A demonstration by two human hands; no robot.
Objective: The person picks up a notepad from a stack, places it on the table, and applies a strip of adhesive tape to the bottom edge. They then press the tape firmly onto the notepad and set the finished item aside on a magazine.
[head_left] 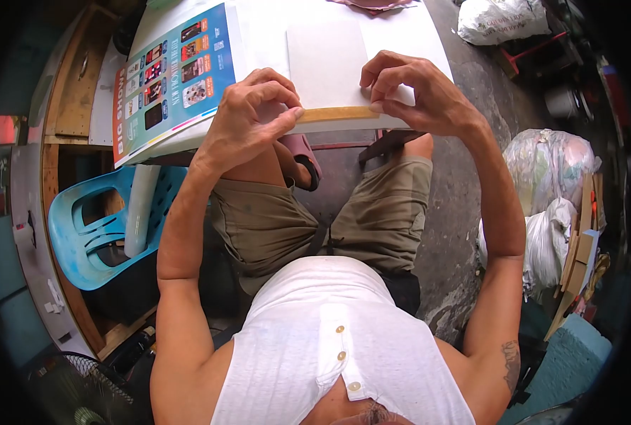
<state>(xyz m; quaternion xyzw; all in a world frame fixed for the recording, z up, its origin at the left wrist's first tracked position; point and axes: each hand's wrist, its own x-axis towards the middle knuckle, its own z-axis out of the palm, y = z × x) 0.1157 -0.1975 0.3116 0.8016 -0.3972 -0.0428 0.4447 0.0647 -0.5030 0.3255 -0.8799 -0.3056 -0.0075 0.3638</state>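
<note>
A light grey rectangular board [327, 60] lies on the white tabletop in front of me. Along its near edge runs a narrow tan strip of tape [338, 113]. The strip's left end is pinched between the thumb and fingers of my left hand [257, 110]. At the other end my right hand [421, 92] has its thumb and bent fingers on the strip, over the board's right corner. Left of my hands, a printed poster sheet [181, 74] in blue and orange overlaps the table's left side.
The white table [266, 28] has its near edge just above my lap. A blue plastic chair [92, 212] holding a pale roll [139, 212] stands at left. Filled plastic bags [549, 166] and wood scraps [577, 248] crowd the right. A white sack [503, 20] sits at far right.
</note>
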